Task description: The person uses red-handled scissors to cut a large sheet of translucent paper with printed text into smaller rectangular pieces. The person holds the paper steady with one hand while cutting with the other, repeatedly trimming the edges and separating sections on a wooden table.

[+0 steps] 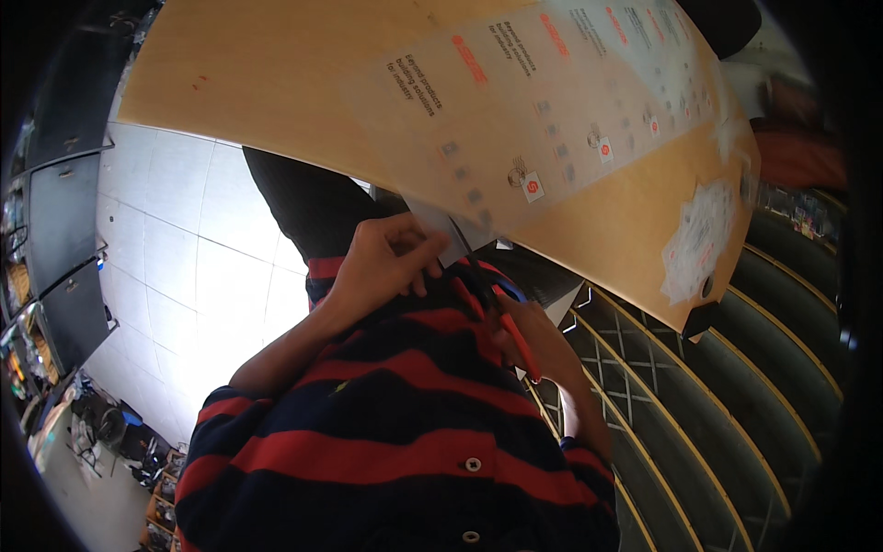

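Observation:
My left hand (391, 262) pinches the near corner of a translucent printed plastic sheet (432, 152), its thumb and fingers pressed together. The sheet lies over a brown board-like table top (267, 83), and its near corner hangs past the edge toward me. In my right hand (538, 327) is a pair of scissors (517, 345) with red-and-black handles. Their dark blades point up and away from me and meet the sheet's near edge, just right of my left hand. The lower fingers of my right hand are partly hidden behind the handle.
A pile of small clear cut pieces (699, 241) lies at the table's right corner. Yellow-edged dark racks (699, 414) stand to the right. Grey cabinets (69, 221) line the left side beside a white tiled floor (166, 230). Another person's arm (796, 152) is blurred at the far right.

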